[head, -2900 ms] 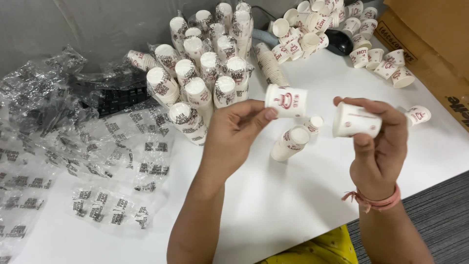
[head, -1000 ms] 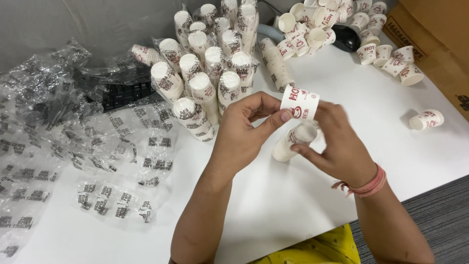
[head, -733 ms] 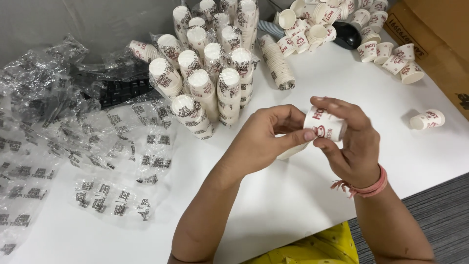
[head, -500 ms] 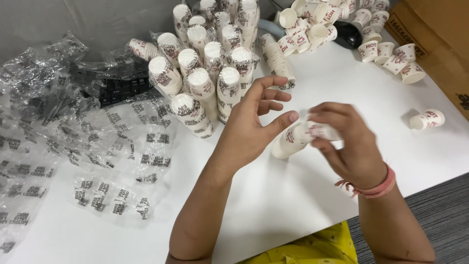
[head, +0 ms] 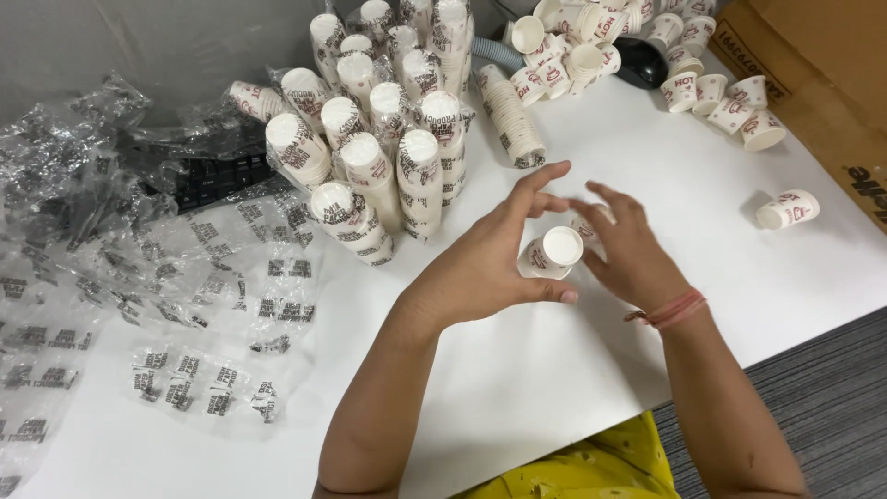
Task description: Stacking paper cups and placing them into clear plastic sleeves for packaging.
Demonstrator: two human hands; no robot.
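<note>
The white table (head: 702,212) runs from the grey wall at the top to a near edge that cuts diagonally at the lower right, where grey carpet (head: 822,407) shows. A cardboard box (head: 822,65) closes off the far right corner. The widest bare stretch lies in front of the hands and to their right, broken only by a single paper cup (head: 787,210) on its side. To the left, crumpled clear plastic wrappers (head: 185,277) cover the surface, and wrapped stacks of paper cups (head: 379,166) stand close behind the hands, with loose cups (head: 711,92) scattered further back.

Both forearms come in from the bottom and meet near the middle of the table. The left hand (head: 485,268) is spread open, fingers fanned upward and thumb lying low, cupped beside a short stack of cups (head: 552,254) that lies tilted between the hands; whether it touches the stack cannot be told. The right hand (head: 628,254), with a pink band (head: 670,310) at the wrist, is also loosely open, fingers extended toward the left hand just behind the stack, gripping nothing.
</note>
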